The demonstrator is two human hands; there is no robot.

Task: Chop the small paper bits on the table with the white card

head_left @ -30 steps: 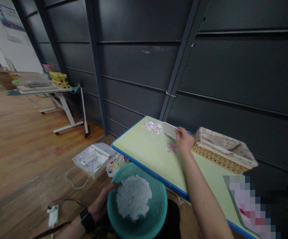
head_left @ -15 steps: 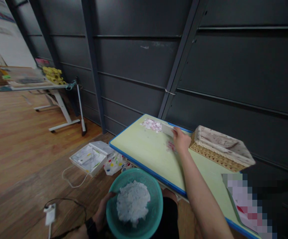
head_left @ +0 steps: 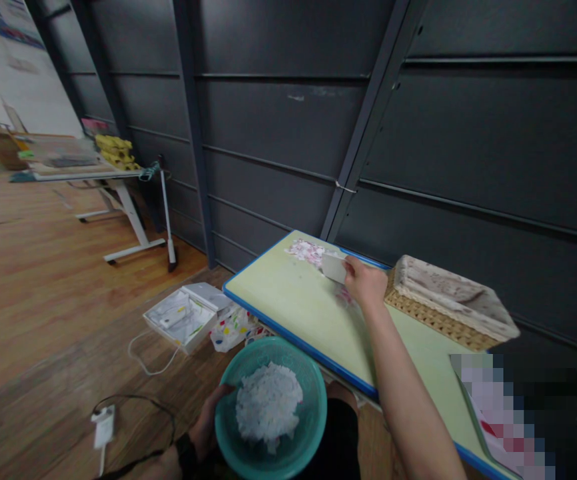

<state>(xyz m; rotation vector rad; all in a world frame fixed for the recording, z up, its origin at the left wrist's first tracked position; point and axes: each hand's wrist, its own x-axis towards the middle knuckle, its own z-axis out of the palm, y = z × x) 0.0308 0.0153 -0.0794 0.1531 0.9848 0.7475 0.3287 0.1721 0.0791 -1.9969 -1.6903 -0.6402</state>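
**Right hand grips a flat card, left hand holds a basin of scraps**

The two hands are well apart. The right hand (head_left: 367, 280) is closed on one end of a flat white card (head_left: 333, 268), pinched between thumb and fingers and reaching over the table. The card's far end meets a loose spread of pale paper scraps (head_left: 304, 251), some pinkish, near the table's far corner. The left hand (head_left: 207, 417) is clamped on the left rim of a green basin (head_left: 312, 400), its thumb over the edge; the fingers underneath are hidden. Inside lies a heap of whitish scraps (head_left: 269, 403).

The table (head_left: 278, 290) has a pale yellow-green top with blue edging. A reddish patch shows beside the right hand, too unclear to identify. Right of that hand stands a woven basket (head_left: 433, 321) with a cloth lining; nearer, a blurred-out item (head_left: 501, 417) lies at the table's edge.

On the floor to the left are an open white box (head_left: 207, 327), a spotted plastic bag (head_left: 229, 328) and a white power strip (head_left: 104, 427). Dark wall panels (head_left: 278, 120) rise behind.
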